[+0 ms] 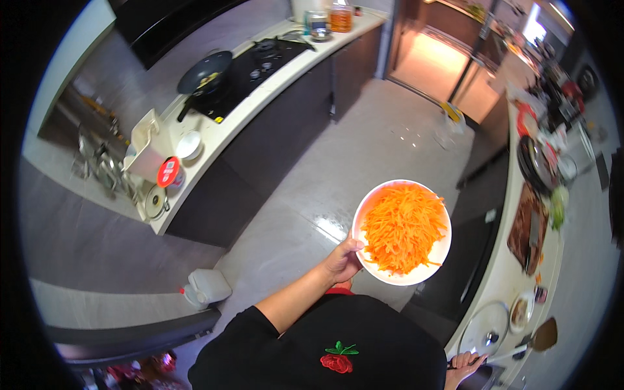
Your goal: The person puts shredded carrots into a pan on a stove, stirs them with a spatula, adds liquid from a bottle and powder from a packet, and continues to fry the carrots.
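Note:
My left hand [345, 261] grips the rim of a white bowl [360, 222], its thumb over the edge. Heaped in the bowl are shredded carrots [404, 226], and a few strands stick out past the rim on the right. At the lower right, my right hand [463, 369] is closed around the dark handle of a spatula [545, 334] with a brown blade. The spatula reaches over the right-hand counter, close to a glass pot lid [485, 331] and a small plate of food [520, 312]. Part of my right hand is cut off by the frame's bottom edge.
Across the floor, a wok [207, 73] holding some food sits on the black gas hob [265, 68]. A white bowl [189, 145] and a red-lidded tub [170, 171] stand near it. A cleaver [534, 229] lies on the wooden cutting board [521, 229]. Plastic jugs [209, 285] stand on the floor.

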Tool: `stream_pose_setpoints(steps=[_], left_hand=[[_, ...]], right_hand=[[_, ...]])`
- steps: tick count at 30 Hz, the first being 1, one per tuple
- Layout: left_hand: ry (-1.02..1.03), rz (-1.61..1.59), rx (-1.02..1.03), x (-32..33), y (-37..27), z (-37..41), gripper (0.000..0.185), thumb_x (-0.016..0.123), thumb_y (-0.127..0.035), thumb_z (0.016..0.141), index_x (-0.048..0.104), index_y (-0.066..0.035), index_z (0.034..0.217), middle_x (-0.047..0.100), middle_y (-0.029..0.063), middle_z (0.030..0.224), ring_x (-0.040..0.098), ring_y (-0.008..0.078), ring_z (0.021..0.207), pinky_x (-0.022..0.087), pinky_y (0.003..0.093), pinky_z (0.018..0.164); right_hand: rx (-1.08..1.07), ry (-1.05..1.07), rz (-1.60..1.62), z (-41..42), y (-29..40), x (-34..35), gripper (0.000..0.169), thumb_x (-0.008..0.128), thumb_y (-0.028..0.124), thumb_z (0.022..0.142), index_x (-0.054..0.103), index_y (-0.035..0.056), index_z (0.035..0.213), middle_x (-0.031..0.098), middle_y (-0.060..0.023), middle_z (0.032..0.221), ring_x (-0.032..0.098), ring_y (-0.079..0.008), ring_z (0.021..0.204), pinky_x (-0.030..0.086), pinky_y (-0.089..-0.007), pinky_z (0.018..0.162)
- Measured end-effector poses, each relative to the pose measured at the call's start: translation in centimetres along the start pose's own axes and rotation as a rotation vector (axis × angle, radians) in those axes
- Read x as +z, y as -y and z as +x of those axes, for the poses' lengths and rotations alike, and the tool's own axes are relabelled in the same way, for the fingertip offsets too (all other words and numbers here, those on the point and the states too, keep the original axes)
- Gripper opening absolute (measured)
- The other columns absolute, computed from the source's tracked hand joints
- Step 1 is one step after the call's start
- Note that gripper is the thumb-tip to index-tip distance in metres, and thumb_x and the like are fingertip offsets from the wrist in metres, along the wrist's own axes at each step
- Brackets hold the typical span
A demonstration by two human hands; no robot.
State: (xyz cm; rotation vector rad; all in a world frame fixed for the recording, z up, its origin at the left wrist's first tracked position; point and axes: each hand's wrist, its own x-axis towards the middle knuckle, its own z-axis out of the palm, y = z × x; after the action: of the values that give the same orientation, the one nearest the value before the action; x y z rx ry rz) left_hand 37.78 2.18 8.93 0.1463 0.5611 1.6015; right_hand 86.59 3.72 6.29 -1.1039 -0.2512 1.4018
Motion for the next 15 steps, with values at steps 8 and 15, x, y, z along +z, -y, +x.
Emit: stream_pose_setpoints(steps=[8, 15], left_hand=[[-0.264, -0.117, 0.518, -1.6, -11.5, -1.2, 0.065, 0.062, -0.025, 0.076, 0.043, -0.004, 0.135, 0.055, 0.0108, 0.131, 0.052, 0.0263, 0.121, 0.038, 0.0423, 0.106], [-0.476, -0.036, 0.945, -5.3, -25.1, -2.6, 0.066, 0.059, -0.027, 0.076, 0.044, -0.006, 0.135, 0.055, 0.0099, 0.131, 0.052, 0.0271, 0.121, 0.039, 0.0442, 0.105]], right_hand=[[0.327, 0.484, -0.528, 14.1, -8.2, 23.7, 0.05, 0.045, 0.053, 0.097, 0.034, 0.0166, 0.065, 0.024, 0.0042, 0.047, 0.022, -0.0081, 0.034, 0.017, -0.0243, 0.032], [0.398, 0.663, -0.911, 19.4, -24.3, 43.2, 0.046, 0.052, 0.052, 0.094, 0.035, 0.0171, 0.069, 0.024, 0.0063, 0.049, 0.023, -0.0075, 0.035, 0.019, -0.0243, 0.034]])
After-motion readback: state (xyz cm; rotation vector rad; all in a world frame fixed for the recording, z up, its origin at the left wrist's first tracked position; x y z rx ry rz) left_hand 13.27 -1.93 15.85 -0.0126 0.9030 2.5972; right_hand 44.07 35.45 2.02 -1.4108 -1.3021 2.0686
